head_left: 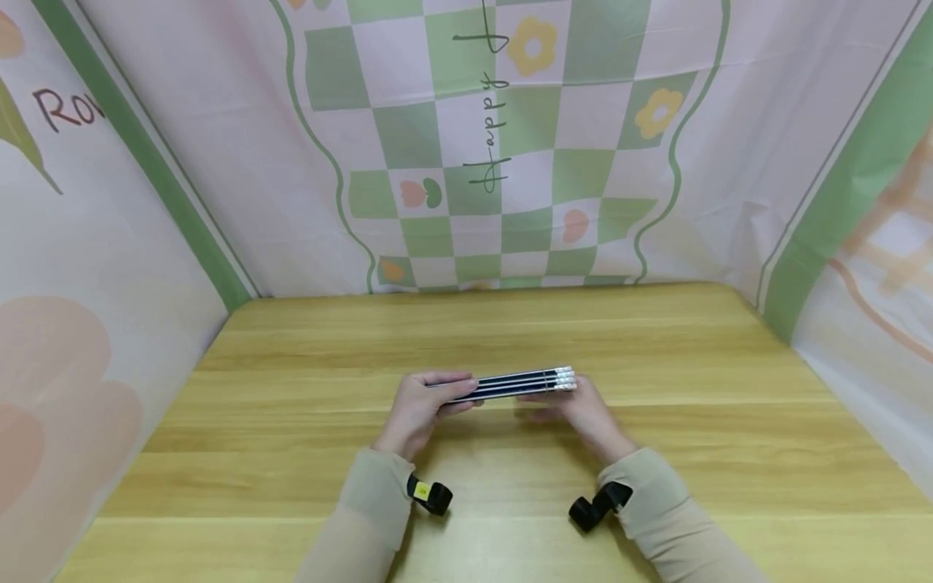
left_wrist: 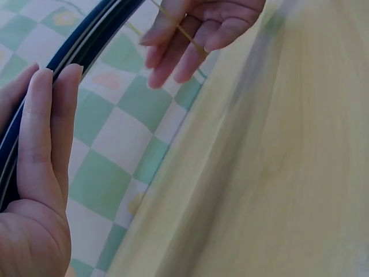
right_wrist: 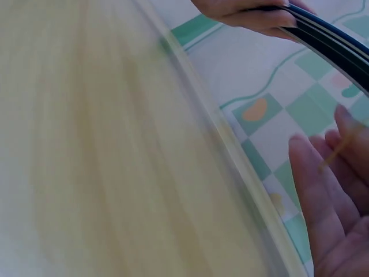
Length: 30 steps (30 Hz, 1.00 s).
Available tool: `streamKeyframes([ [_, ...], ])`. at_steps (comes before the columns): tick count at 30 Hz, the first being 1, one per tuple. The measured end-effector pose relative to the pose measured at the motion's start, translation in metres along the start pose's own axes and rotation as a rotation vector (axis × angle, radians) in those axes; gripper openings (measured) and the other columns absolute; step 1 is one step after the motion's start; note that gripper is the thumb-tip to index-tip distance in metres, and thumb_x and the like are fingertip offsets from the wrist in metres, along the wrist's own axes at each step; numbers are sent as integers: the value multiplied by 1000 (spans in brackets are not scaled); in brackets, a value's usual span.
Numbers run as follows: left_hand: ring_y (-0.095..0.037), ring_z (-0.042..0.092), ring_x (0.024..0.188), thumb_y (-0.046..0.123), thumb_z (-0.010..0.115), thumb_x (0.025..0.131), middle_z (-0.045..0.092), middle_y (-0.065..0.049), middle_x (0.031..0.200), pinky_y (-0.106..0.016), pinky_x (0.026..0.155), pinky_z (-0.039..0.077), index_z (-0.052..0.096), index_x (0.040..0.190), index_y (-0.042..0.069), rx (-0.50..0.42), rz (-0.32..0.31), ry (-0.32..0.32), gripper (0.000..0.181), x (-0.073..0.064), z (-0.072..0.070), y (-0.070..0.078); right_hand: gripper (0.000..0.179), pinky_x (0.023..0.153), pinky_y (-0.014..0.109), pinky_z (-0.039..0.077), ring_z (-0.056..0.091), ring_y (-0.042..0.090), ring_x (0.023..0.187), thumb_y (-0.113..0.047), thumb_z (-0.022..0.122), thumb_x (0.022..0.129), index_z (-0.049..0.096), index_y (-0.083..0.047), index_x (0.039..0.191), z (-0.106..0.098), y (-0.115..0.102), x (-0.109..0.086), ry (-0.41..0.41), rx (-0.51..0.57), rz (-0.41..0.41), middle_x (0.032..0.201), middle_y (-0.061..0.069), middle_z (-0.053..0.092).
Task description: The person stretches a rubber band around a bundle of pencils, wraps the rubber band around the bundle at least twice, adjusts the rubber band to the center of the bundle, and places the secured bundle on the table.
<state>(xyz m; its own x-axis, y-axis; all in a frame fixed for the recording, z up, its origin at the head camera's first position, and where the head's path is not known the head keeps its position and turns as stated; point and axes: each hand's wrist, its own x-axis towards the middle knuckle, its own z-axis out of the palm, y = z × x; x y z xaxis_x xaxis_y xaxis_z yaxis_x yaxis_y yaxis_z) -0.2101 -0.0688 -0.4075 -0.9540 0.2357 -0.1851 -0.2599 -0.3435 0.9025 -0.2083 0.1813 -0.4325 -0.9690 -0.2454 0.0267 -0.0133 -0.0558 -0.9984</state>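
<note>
My left hand (head_left: 419, 409) grips a bundle of dark pencils (head_left: 513, 383) with pale stripes, thumb on top and fingers beneath. Their white eraser ends (head_left: 564, 378) point right, held above the table. Beside those ends is my right hand (head_left: 589, 411), blurred in the head view. A thin yellowish rubber band (left_wrist: 183, 32) stretches across the right hand's bent fingers in the left wrist view. From the right wrist, the band (right_wrist: 337, 151) shows as a short strand at the fingers, with the pencils (right_wrist: 331, 40) above.
A wood-grain table (head_left: 291, 470) lies below both hands. Behind it hangs a printed cloth (head_left: 466, 121) with green and white checks, and more printed cloth (head_left: 95, 243) stands at the sides. Black cameras (head_left: 437, 498) are strapped to both wrists.
</note>
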Motion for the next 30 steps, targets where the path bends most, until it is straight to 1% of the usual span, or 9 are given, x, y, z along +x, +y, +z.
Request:
streamKeyframes([
  [5,-26,75,81,-5,72,85,72,-20,105,-29,80,63,61,119,-18,0,0,-28,37,-1,3,0,43,80,39,64,74,14,87,-6,55,100,45,24,129,2,0,-4,28,14,-19,94,-9,75],
  [7,-26,75,80,-5,72,86,72,-20,104,-30,81,63,61,119,-18,-6,-2,-36,38,-1,4,-1,46,82,38,64,74,13,88,-14,51,104,44,21,133,2,1,-3,7,83,11,95,-8,76],
  [13,-22,75,79,-2,70,88,73,-16,102,-20,75,62,57,125,-18,-80,-16,-21,42,0,4,-2,26,95,33,59,70,11,107,-25,34,110,58,-16,115,3,3,1,-128,524,90,111,-3,75],
  [16,-22,75,78,-3,68,90,73,-15,100,-18,74,61,57,125,-17,-127,-28,-6,39,0,5,-3,31,100,34,56,66,13,115,-23,31,110,61,-19,116,3,4,1,-185,707,62,120,0,72],
  [19,-22,75,76,-4,67,90,73,-15,97,-16,73,61,62,120,-14,-158,-40,12,32,1,5,-4,34,105,37,53,62,13,122,-30,33,109,62,-20,121,2,6,1,-240,785,25,132,1,66],
  [22,-21,75,76,-3,67,91,72,-15,95,-15,72,60,65,115,-11,-179,-46,22,26,1,6,-4,37,107,41,51,57,13,128,-34,34,107,64,-22,123,-1,8,1,-288,766,-40,142,0,58],
  [25,-21,74,76,-2,66,92,72,-15,96,-15,72,60,65,117,-11,-197,-45,24,27,0,6,-4,35,107,41,51,52,13,133,-28,37,107,69,-21,119,-5,9,2,-304,631,-173,148,-3,52],
  [28,-21,74,76,-2,66,92,71,-16,99,-15,72,60,62,121,-13,-210,-41,37,31,0,6,-4,30,106,40,52,51,14,134,-13,42,106,71,-16,116,-8,7,2,-249,490,-309,149,-3,51],
  [30,-21,75,76,-2,65,92,71,-16,101,-16,73,60,60,123,-13,-216,-35,51,34,-1,6,-4,31,105,36,53,55,13,131,-2,47,103,68,-13,124,-8,5,2,-175,414,-361,146,-4,55],
])
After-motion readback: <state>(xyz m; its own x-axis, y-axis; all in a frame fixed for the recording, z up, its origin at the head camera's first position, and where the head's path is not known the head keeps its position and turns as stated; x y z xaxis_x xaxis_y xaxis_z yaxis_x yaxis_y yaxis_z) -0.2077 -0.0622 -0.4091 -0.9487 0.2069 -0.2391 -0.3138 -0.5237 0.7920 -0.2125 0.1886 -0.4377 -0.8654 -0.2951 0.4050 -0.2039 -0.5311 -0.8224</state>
